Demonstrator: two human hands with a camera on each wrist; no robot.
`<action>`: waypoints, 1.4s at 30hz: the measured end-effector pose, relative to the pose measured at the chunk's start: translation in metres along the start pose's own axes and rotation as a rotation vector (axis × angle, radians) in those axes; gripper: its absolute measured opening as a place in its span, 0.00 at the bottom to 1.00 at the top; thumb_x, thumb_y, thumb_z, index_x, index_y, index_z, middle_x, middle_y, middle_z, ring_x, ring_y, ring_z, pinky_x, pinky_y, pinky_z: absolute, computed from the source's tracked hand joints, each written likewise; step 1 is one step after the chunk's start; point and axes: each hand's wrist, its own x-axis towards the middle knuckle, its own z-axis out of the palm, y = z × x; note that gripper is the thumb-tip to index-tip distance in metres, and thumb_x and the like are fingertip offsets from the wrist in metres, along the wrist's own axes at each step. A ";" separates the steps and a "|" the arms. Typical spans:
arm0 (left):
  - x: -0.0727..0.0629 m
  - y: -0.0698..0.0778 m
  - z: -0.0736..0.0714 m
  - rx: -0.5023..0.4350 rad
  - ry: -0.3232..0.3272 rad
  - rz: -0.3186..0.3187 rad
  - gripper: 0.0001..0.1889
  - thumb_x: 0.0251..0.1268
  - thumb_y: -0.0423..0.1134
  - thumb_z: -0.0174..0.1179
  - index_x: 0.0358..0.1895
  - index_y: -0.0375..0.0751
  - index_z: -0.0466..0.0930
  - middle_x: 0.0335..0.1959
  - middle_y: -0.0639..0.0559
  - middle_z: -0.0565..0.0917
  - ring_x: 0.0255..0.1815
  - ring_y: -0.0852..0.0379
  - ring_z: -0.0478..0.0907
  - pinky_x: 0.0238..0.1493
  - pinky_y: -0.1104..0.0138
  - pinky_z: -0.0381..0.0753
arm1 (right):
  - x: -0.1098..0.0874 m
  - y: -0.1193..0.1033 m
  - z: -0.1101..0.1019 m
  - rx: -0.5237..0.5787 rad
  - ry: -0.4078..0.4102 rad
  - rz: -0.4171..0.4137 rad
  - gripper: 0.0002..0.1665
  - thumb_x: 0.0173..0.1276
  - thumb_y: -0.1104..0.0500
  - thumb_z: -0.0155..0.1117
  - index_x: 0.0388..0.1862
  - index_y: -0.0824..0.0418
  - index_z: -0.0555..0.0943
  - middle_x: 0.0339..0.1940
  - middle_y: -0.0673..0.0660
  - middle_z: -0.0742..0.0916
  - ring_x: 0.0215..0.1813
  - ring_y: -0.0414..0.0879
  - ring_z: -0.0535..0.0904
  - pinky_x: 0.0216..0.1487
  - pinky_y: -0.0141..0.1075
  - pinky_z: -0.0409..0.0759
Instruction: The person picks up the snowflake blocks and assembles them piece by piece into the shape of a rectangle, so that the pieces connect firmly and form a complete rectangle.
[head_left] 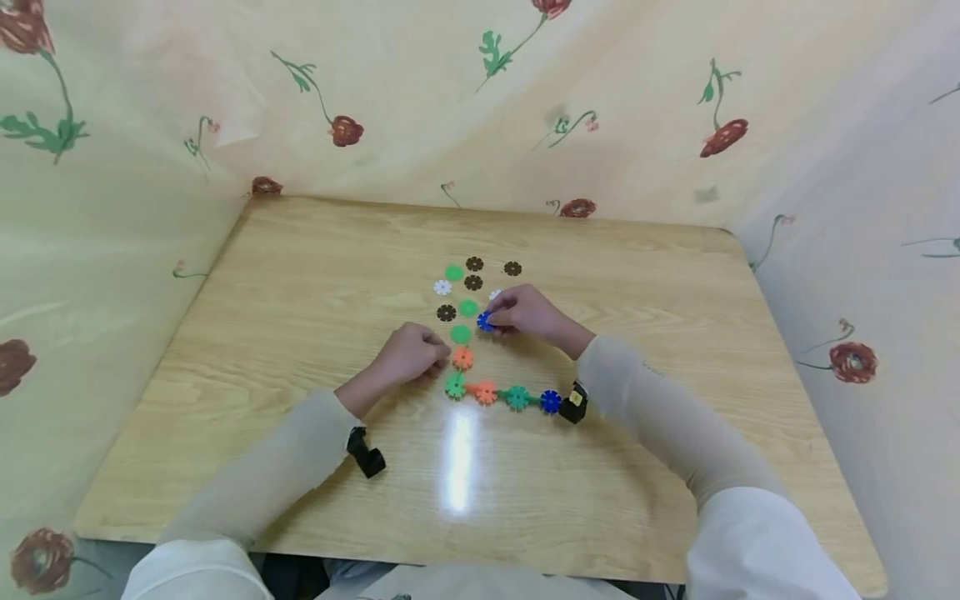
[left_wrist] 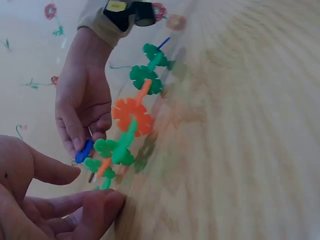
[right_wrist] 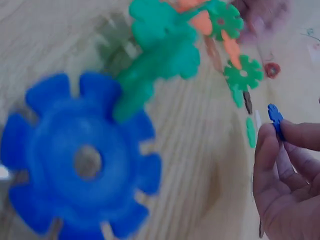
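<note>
A chain of joined flower-shaped interlocking discs lies on the table, with an orange disc (head_left: pixel 462 358), a green disc (head_left: pixel 455 385), a second orange disc (head_left: pixel 486 392), a teal disc (head_left: pixel 517 397) and, at its near right end, a blue disc (head_left: pixel 551 402). Above the table my right hand (head_left: pixel 528 312) pinches another blue disc (right_wrist: pixel 274 116) between thumb and fingers, apart from the chain. My left hand (head_left: pixel 414 350) rests beside the chain's upper left part, fingers loosely bent and thumb spread from them in the left wrist view; nothing shows in its grasp.
Beyond the chain lie loose discs: several brown ones, including a brown disc (head_left: pixel 446 313), green ones such as a green disc (head_left: pixel 453 272), and a white disc (head_left: pixel 442 287). Another white disc (head_left: pixel 495 294) is partly behind my right hand. Flowered cloth (head_left: pixel 405 158) borders the table.
</note>
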 end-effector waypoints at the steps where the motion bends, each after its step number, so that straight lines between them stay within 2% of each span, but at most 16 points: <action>1: 0.004 0.002 0.001 -0.034 -0.008 -0.017 0.07 0.70 0.37 0.63 0.38 0.36 0.86 0.30 0.46 0.87 0.28 0.52 0.83 0.27 0.64 0.87 | 0.000 0.000 0.003 -0.014 0.006 0.002 0.11 0.70 0.65 0.67 0.48 0.68 0.84 0.37 0.61 0.89 0.33 0.49 0.85 0.35 0.36 0.88; 3: 0.011 0.005 0.004 -0.082 -0.034 -0.045 0.07 0.68 0.36 0.65 0.42 0.34 0.86 0.31 0.44 0.87 0.28 0.52 0.85 0.27 0.63 0.88 | 0.000 0.001 0.008 -0.032 0.017 0.005 0.10 0.70 0.64 0.67 0.48 0.68 0.85 0.36 0.60 0.89 0.32 0.47 0.85 0.33 0.34 0.87; 8: 0.020 0.011 0.011 -0.085 -0.067 -0.049 0.07 0.65 0.33 0.68 0.40 0.31 0.86 0.28 0.43 0.87 0.23 0.53 0.84 0.24 0.64 0.88 | 0.003 0.002 0.015 -0.013 0.001 0.009 0.10 0.71 0.66 0.65 0.49 0.69 0.85 0.33 0.60 0.89 0.31 0.47 0.85 0.33 0.34 0.87; 14: 0.024 0.012 0.014 -0.146 -0.032 -0.074 0.04 0.65 0.30 0.67 0.38 0.31 0.85 0.29 0.42 0.87 0.23 0.54 0.84 0.24 0.66 0.87 | 0.007 -0.002 0.018 0.001 -0.032 -0.034 0.12 0.74 0.66 0.62 0.52 0.68 0.84 0.32 0.60 0.88 0.32 0.47 0.84 0.34 0.35 0.87; 17: 0.025 0.012 0.015 -0.214 -0.009 -0.081 0.04 0.65 0.27 0.66 0.38 0.28 0.85 0.31 0.40 0.87 0.23 0.54 0.84 0.28 0.66 0.89 | 0.007 -0.005 0.017 0.012 -0.035 -0.039 0.12 0.74 0.67 0.61 0.53 0.68 0.84 0.32 0.61 0.88 0.31 0.47 0.84 0.34 0.34 0.87; 21: 0.027 0.013 0.019 -0.262 -0.021 -0.076 0.05 0.64 0.25 0.66 0.40 0.26 0.85 0.33 0.39 0.86 0.24 0.54 0.85 0.33 0.65 0.90 | 0.005 -0.004 0.014 0.026 -0.039 -0.018 0.13 0.74 0.68 0.61 0.53 0.70 0.85 0.32 0.61 0.89 0.30 0.46 0.84 0.34 0.34 0.87; 24: 0.028 0.013 0.021 -0.256 -0.027 -0.071 0.04 0.64 0.25 0.66 0.40 0.26 0.85 0.33 0.39 0.86 0.24 0.54 0.85 0.33 0.65 0.90 | 0.006 -0.002 0.013 0.023 -0.048 -0.025 0.13 0.75 0.68 0.60 0.53 0.69 0.85 0.33 0.61 0.89 0.30 0.45 0.84 0.34 0.33 0.87; 30: 0.027 0.015 0.025 -0.255 -0.003 -0.079 0.03 0.65 0.25 0.65 0.38 0.26 0.85 0.32 0.40 0.87 0.23 0.55 0.84 0.31 0.66 0.89 | 0.009 0.001 0.014 -0.053 -0.088 -0.099 0.13 0.76 0.66 0.59 0.52 0.66 0.87 0.34 0.59 0.88 0.30 0.45 0.82 0.31 0.32 0.85; 38: 0.022 0.013 0.032 -0.223 0.053 -0.061 0.03 0.65 0.25 0.65 0.36 0.27 0.86 0.30 0.41 0.87 0.22 0.56 0.84 0.28 0.68 0.88 | 0.007 0.001 0.018 -0.143 -0.088 -0.155 0.12 0.75 0.68 0.59 0.51 0.66 0.87 0.30 0.57 0.89 0.24 0.43 0.80 0.25 0.30 0.80; 42: 0.022 0.010 0.033 -0.225 0.053 -0.088 0.02 0.64 0.25 0.65 0.36 0.27 0.86 0.31 0.41 0.87 0.23 0.56 0.84 0.29 0.68 0.89 | 0.007 -0.001 0.020 -0.172 -0.117 -0.161 0.14 0.74 0.68 0.61 0.54 0.66 0.86 0.31 0.56 0.89 0.24 0.44 0.81 0.27 0.31 0.81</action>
